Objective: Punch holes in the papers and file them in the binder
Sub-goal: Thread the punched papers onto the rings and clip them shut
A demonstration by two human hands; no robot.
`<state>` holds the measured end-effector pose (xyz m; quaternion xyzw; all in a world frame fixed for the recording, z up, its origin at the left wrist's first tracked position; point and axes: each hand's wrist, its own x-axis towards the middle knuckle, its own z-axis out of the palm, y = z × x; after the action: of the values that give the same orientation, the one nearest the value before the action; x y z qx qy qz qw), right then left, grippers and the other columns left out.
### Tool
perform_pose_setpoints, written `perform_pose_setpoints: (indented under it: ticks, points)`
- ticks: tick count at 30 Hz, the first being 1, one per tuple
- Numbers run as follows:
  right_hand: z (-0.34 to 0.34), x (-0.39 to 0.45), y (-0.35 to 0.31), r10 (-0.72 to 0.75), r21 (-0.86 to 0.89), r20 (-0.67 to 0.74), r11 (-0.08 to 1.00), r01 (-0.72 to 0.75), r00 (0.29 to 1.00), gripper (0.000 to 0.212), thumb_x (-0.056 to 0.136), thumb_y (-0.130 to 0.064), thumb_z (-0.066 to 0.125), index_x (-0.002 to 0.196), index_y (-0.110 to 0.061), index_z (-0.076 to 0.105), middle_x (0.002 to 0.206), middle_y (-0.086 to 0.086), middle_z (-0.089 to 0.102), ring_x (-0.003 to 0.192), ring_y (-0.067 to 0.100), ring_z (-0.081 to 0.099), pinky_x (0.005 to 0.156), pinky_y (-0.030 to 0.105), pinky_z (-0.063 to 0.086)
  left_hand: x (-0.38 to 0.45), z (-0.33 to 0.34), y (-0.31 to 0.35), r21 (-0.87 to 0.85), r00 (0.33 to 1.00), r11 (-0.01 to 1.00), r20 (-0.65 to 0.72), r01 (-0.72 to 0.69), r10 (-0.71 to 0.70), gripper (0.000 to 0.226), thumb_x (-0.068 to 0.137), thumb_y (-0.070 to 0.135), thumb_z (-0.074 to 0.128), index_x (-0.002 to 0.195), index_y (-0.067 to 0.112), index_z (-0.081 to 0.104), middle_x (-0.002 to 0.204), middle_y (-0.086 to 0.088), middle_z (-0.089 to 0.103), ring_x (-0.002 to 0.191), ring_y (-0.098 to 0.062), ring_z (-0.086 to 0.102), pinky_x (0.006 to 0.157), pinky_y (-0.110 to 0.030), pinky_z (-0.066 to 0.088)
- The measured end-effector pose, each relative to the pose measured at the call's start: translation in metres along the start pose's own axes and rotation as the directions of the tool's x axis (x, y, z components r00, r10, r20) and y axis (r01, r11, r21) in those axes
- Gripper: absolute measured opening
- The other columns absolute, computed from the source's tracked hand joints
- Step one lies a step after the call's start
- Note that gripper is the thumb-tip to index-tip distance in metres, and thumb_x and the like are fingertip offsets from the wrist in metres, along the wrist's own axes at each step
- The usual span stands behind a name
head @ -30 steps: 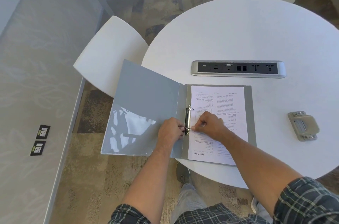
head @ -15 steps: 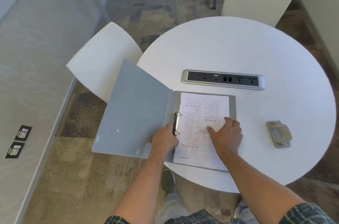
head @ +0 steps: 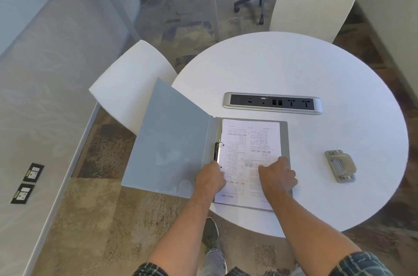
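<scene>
Nearest in, both forearms reach over the table's near edge. The left hand sits at the near end of the ring mechanism, knuckles up, fingers hidden beneath it, so its grip can't be read. The right hand lies flat on the papers, fingers straight and pressing down. Those printed sheets lie in the right half of the open grey binder, threaded on the rings at their left edge. The binder's front cover hangs out left past the round white table. To the right, well apart, rests the beige hole punch. Farther back, the silver power socket strip is set into the tabletop. Beyond, two white chairs.
</scene>
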<state>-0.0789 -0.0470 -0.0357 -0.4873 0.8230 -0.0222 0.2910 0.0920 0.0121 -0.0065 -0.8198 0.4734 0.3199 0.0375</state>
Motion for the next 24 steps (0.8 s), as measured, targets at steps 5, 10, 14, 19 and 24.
perform_pose_setpoints:
  ticks: [5, 10, 14, 19, 24]
  points:
    - [0.0, -0.005, 0.001, 0.026, -0.098, -0.067, 0.995, -0.032, 0.997, 0.067, 0.087, -0.041, 0.074, 0.136, -0.004, 0.048, 0.133, 0.016, 0.054, 0.123, 0.037, 0.054, 0.104, 0.046, 0.041, -0.004, 0.0, -0.004, 0.0, 1.0, 1.0, 0.028, -0.006, 0.006, 0.027, 0.103, 0.023, 0.054, 0.126, 0.008, 0.053, 0.122, -0.009, 0.066, 0.111, -0.028, 0.064, 0.077, -0.034, 0.047]
    - [-0.001, -0.005, 0.0, 0.03, -0.06, -0.081, 0.998, -0.035, 0.996, 0.052, 0.088, -0.021, 0.066, 0.133, -0.005, 0.047, 0.129, 0.015, 0.061, 0.115, 0.036, 0.063, 0.098, 0.043, 0.045, -0.009, 0.005, -0.006, 0.002, 0.999, 1.0, 0.049, -0.007, 0.007, 0.045, 0.102, 0.019, 0.055, 0.141, 0.004, 0.039, 0.127, -0.011, 0.064, 0.113, -0.03, 0.065, 0.079, -0.037, 0.049]
    - [-0.011, 0.002, 0.002, 0.057, -0.004, -0.019, 0.998, -0.057, 0.998, 0.04, 0.088, -0.018, 0.064, 0.124, -0.005, 0.051, 0.123, 0.014, 0.066, 0.114, 0.038, 0.064, 0.098, 0.043, 0.046, -0.014, 0.009, -0.008, 0.038, 0.998, 0.998, 0.045, -0.053, 0.052, 0.078, 0.101, 0.017, 0.056, 0.159, 0.001, 0.007, 0.136, -0.011, 0.056, 0.116, -0.028, 0.062, 0.083, -0.037, 0.051]
    - [-0.016, 0.013, 0.007, 0.007, 0.035, 0.104, 0.999, -0.011, 0.995, 0.032, 0.083, -0.023, 0.062, 0.114, -0.013, 0.062, 0.113, 0.01, 0.068, 0.113, 0.036, 0.06, 0.093, 0.042, 0.046, -0.01, 0.01, -0.013, 0.033, 0.995, 0.998, 0.087, -0.059, 0.056, 0.089, 0.099, 0.021, 0.06, 0.161, 0.006, -0.002, 0.138, -0.01, 0.055, 0.115, -0.027, 0.063, 0.09, -0.042, 0.058]
    - [-0.021, 0.004, 0.01, -0.24, 0.046, -0.063, 0.969, 0.243, 0.969, 0.016, 0.088, -0.038, 0.058, 0.096, -0.025, 0.061, 0.093, -0.002, 0.068, 0.083, 0.023, 0.065, 0.084, 0.042, 0.056, -0.017, -0.001, -0.001, 0.156, 0.986, 0.983, -0.122, -0.091, 0.111, 0.074, 0.096, 0.041, 0.063, 0.156, 0.012, 0.029, 0.137, -0.01, 0.052, 0.119, -0.027, 0.06, 0.095, -0.039, 0.051]
